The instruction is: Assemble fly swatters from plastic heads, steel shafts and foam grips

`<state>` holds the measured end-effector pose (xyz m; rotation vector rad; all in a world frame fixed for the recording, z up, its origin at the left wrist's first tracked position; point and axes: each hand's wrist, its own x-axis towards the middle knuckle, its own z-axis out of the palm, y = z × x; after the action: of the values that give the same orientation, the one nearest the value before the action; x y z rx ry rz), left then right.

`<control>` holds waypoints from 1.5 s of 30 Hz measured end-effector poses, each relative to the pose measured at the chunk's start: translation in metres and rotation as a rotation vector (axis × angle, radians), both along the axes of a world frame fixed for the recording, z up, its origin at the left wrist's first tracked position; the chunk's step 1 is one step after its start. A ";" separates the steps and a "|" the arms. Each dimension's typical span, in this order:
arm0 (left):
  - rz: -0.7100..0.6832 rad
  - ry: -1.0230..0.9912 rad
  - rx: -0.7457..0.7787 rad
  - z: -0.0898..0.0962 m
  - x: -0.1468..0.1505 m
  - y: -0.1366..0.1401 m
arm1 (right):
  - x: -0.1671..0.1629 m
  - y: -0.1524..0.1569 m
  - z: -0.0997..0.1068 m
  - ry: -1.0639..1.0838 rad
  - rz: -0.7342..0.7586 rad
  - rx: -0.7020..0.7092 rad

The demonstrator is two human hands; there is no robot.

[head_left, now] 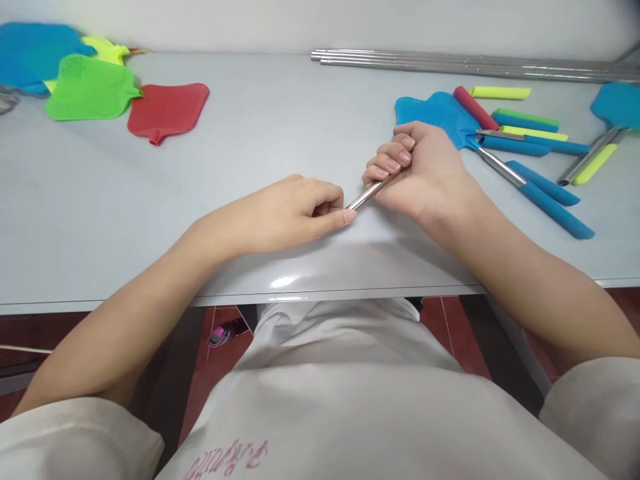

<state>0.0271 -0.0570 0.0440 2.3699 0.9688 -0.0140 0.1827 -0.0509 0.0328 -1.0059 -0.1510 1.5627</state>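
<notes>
A thin, shiny metal tube (366,195) slants between my two hands, above the grey-white table near its front edge. The thumb and curled fingers of my left hand (285,213) pinch its lower end. My right hand (430,170), palm turned up, has its fingers wrapped round the upper part, which they hide. Just behind the right hand lies a blue fly swatter (437,110) with a metal shaft and a blue handle grip (557,208), its head partly covered by that hand.
Blue, yellow, green (93,90) and red swatter heads (167,113) lie at the far left. Several long metal tubes (450,63) rest along the wall. Loose coloured grips (500,92) are scattered at right, near another blue swatter (617,107). The table's front edge (320,295) meets my shirt.
</notes>
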 end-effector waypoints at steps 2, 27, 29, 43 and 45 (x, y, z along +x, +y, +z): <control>0.003 0.005 -0.021 0.001 0.000 0.000 | -0.001 -0.001 0.000 0.017 0.012 -0.012; 0.004 -0.011 -0.124 0.005 -0.002 0.001 | -0.007 -0.006 0.002 0.016 0.123 -0.062; 0.006 -0.008 -0.121 0.005 -0.002 0.001 | -0.007 -0.007 0.003 0.008 0.137 -0.063; 0.012 0.016 -0.127 0.005 -0.002 0.001 | -0.008 -0.007 0.002 0.023 0.168 -0.062; 0.009 0.013 -0.127 0.005 -0.003 0.001 | -0.008 -0.007 0.002 0.036 0.165 -0.065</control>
<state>0.0245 -0.0555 0.0487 2.2521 0.9557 -0.0849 0.1746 -0.0581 0.0351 -1.0366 -0.1626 1.7443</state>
